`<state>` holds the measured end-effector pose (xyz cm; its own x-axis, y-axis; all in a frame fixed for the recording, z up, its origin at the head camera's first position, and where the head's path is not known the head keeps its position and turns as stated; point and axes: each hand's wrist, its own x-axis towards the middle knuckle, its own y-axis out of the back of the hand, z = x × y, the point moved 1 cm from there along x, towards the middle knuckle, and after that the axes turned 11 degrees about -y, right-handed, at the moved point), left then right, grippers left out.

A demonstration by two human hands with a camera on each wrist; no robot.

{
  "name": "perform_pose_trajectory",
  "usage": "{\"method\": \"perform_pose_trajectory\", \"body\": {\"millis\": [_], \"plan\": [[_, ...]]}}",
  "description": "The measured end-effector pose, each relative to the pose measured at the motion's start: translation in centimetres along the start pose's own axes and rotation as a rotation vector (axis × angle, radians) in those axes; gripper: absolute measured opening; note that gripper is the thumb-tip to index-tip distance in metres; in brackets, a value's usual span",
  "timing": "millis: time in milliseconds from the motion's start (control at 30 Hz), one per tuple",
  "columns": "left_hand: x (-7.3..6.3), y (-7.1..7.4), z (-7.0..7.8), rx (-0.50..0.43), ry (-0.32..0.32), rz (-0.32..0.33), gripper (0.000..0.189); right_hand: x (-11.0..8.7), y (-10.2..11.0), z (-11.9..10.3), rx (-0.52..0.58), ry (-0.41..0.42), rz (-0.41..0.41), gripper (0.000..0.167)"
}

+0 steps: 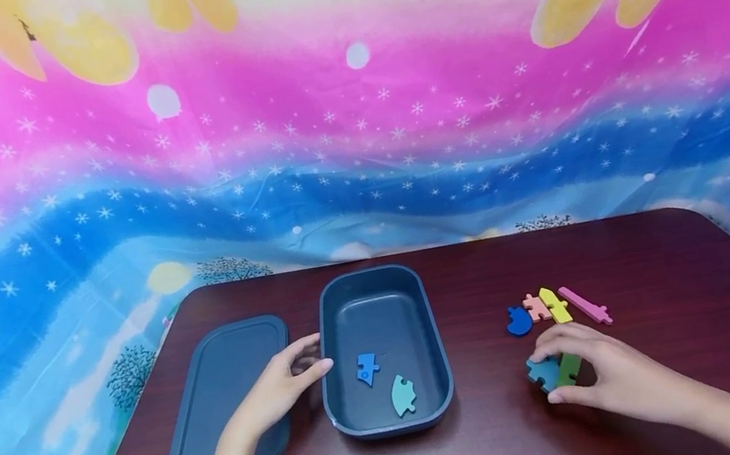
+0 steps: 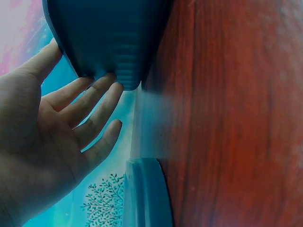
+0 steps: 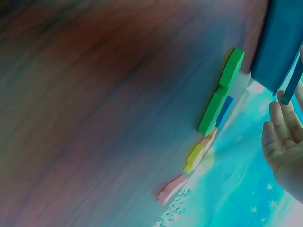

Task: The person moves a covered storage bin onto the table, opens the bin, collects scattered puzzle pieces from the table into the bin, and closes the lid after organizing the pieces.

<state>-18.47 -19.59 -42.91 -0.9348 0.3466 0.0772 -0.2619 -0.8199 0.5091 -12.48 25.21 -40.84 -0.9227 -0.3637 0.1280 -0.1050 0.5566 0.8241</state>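
A dark blue-grey box [image 1: 379, 323] stands lengthwise on the table. A blue puzzle piece [image 1: 367, 368] and a mint-green puzzle piece [image 1: 403, 395] lie on its floor. My left hand [image 1: 270, 395] touches the box's left side, its thumb at the rim and fingertips against the outer wall [image 2: 102, 42]. To the right of the box, my right hand [image 1: 602, 373] pinches a teal puzzle piece [image 1: 542, 372] between thumb and fingers. In the right wrist view this piece [image 3: 293, 81] is held off the table. Under that hand lies a green puzzle piece [image 1: 570, 370], partly hidden.
Beyond the right hand lie a dark blue piece [image 1: 519, 321], a peach piece [image 1: 536, 306], a yellow piece [image 1: 554, 305] and a pink strip [image 1: 585, 305]. The box's lid [image 1: 222, 406] rests flat at the left. A printed cloth [image 1: 352, 143] hangs behind the table.
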Motion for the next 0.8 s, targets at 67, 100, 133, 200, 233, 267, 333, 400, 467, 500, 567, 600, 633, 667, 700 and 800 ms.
{"method": "perform_pose_trajectory", "body": {"millis": [67, 100, 133, 200, 233, 267, 333, 400, 467, 500, 567, 600, 633, 667, 700, 800], "plan": [[0.1, 0.0, 0.0, 0.003, -0.002, -0.003, 0.061, 0.2, -0.2, -0.3, 0.031, 0.01, -0.017, 0.035], [0.1, 0.0, 0.0, 0.005, -0.003, -0.004, 0.061, 0.4, -0.3, -0.4, 0.039, 0.019, -0.019, 0.035], [0.1, 0.0, 0.0, 0.006, -0.005, -0.004, 0.061, 0.5, -0.4, -0.6, 0.046, 0.029, -0.018, 0.035], [0.1, 0.0, 0.0, 0.011, -0.01, -0.004, 0.061, 0.8, -0.6, -0.9, 0.056, 0.038, -0.027, 0.035], [0.2, 0.0, 0.0, 0.012, -0.009, -0.004, 0.061, 1.0, -0.7, -1.1, 0.064, 0.039, -0.036, 0.036], [0.2, 0.0, 0.0, 0.012, -0.008, -0.003, 0.061, 1.2, -0.7, -1.2, 0.069, 0.039, -0.043, 0.036], [0.1, 0.0, -0.1, 0.01, -0.005, -0.002, 0.061, 1.4, -0.9, -1.5, 0.083, 0.043, -0.051, 0.037], [0.1, -0.1, -0.1, 0.006, -0.003, -0.002, 0.062, 1.6, -1.0, -1.7, 0.093, 0.056, -0.054, 0.037], [0.1, -0.1, -0.1, 0.002, -0.002, 0.002, 0.062, 1.9, -1.1, -1.9, 0.091, 0.083, -0.048, 0.037], [0.1, -0.1, -0.1, 0.001, -0.003, 0.002, 0.062, 2.0, -1.1, -2.0, 0.089, 0.097, -0.045, 0.037], [0.1, -0.1, -0.1, 0.0, -0.003, 0.004, 0.062, 2.2, -1.3, -2.2, 0.076, 0.118, -0.039, 0.037], [0.1, -0.1, -0.1, 0.001, -0.002, 0.004, 0.062, 2.3, -1.3, -2.3, 0.072, 0.126, -0.039, 0.036], [0.1, -0.1, -0.1, 0.001, -0.002, 0.005, 0.062, 2.5, -1.4, -2.4, 0.067, 0.134, -0.037, 0.036], [0.1, 0.0, -0.1, 0.001, -0.001, 0.004, 0.061, 2.6, -1.5, -2.5, 0.061, 0.149, -0.031, 0.037], [0.0, 0.0, -0.1, 0.002, 0.0, 0.004, 0.061, 2.7, -1.5, -2.7, 0.059, 0.161, -0.027, 0.036], [0.0, 0.0, -0.1, 0.002, 0.002, 0.002, 0.061, 3.0, -1.7, -3.0, 0.067, 0.182, -0.026, 0.036]]}}
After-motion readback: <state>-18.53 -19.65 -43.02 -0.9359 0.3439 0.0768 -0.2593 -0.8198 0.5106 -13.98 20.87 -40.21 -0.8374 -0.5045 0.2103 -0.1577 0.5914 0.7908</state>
